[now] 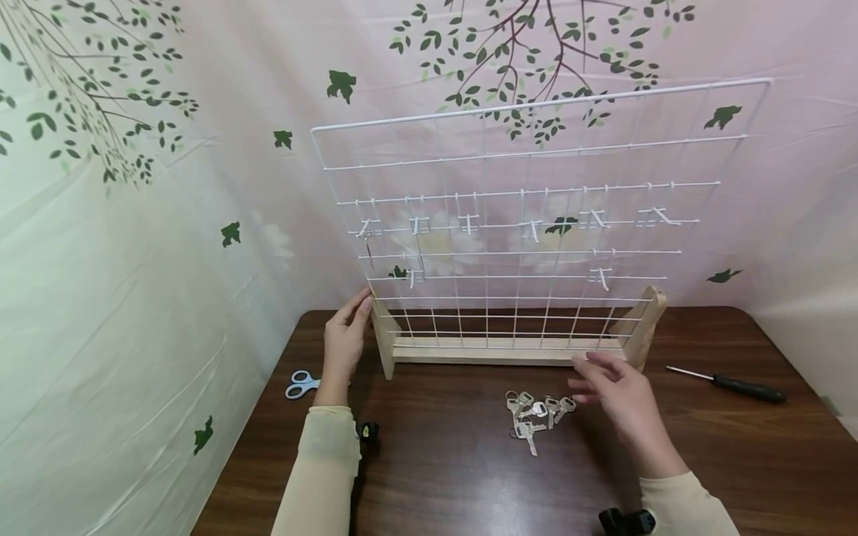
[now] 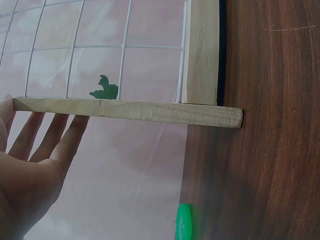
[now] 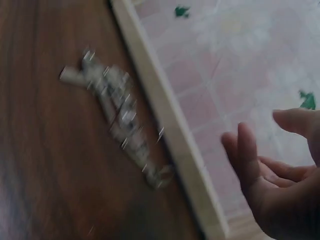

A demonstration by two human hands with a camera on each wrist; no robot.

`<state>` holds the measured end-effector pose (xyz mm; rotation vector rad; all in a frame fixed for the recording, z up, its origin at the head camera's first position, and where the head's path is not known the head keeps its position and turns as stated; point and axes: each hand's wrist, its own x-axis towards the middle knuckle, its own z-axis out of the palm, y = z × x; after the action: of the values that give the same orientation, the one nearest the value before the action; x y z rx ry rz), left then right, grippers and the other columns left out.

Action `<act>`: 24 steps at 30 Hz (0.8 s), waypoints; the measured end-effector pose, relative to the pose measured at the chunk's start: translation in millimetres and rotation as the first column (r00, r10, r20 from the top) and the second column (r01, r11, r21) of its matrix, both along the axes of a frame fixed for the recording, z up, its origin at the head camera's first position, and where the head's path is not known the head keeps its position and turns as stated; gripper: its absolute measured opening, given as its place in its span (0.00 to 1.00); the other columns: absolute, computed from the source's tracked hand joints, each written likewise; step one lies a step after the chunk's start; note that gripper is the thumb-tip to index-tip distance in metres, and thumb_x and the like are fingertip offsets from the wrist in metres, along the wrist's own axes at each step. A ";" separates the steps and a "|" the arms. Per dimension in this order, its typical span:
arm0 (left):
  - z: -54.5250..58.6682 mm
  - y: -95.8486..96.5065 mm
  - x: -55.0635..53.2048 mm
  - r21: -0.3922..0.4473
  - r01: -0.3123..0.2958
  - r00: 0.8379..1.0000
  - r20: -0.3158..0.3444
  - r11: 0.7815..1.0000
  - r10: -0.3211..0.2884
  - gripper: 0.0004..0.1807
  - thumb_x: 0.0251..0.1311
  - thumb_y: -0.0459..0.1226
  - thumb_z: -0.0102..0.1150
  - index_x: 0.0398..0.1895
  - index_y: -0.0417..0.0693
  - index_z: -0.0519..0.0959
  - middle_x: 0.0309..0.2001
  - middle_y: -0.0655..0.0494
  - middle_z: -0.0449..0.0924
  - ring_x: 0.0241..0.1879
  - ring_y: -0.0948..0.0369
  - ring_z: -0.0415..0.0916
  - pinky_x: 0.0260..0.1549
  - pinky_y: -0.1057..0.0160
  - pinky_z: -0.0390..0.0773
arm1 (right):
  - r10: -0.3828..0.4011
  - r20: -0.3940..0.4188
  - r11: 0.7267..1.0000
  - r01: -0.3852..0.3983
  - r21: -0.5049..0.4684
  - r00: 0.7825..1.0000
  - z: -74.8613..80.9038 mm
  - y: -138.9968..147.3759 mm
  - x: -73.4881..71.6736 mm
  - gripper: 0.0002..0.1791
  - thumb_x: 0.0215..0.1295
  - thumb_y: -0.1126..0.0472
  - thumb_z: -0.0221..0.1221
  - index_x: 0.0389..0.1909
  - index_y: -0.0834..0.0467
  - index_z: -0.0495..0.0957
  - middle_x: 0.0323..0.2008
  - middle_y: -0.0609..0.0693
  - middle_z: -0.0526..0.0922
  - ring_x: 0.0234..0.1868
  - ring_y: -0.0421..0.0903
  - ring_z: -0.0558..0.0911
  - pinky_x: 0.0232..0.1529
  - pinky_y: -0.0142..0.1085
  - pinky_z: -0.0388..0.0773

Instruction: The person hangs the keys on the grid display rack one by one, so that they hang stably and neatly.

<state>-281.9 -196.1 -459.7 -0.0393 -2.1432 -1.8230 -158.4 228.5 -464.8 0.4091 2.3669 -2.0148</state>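
Observation:
A white wire grid rack [image 1: 516, 197] on a wooden stand stands upright on the table, with several white hooks on its wires. My left hand [image 1: 345, 342] grips the stand's left wooden side post [image 2: 135, 110], thumb on one side and fingers on the other. My right hand [image 1: 620, 394] hovers by the right end of the wooden base bar [image 1: 489, 352], fingers loosely bent and holding nothing. Left of it, several silver keys [image 1: 532, 428] with rings lie in a cluster on the table; they look blurred in the right wrist view. A small metal piece [image 1: 369, 249] hangs from the upper left hook.
Light blue scissors [image 1: 301, 385] lie at the table's left, partly behind my left arm. On the right is a screwdriver [image 1: 747, 388] with a black handle. A leaf-printed curtain [image 1: 255, 186] hangs behind the brown table [image 1: 456, 476]. A green rounded object [image 2: 184, 222] shows in the left wrist view.

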 end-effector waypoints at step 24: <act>0.7 0.6 1.0 0.000 -0.007 1.000 -0.009 1.000 0.007 0.23 0.75 0.50 0.65 0.68 0.53 0.84 0.71 0.49 0.82 0.68 0.52 0.79 0.52 0.80 0.82 | 0.131 0.259 0.951 -0.195 0.239 0.957 -40.4 13.5 -1.5 0.24 0.74 0.52 0.66 0.44 0.74 0.83 0.21 0.53 0.88 0.19 0.41 0.86 0.24 0.36 0.88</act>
<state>-280.9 -195.5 -459.0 -0.0397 -2.1344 -1.8149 -159.9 241.9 -505.3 0.4167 2.4270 -1.4930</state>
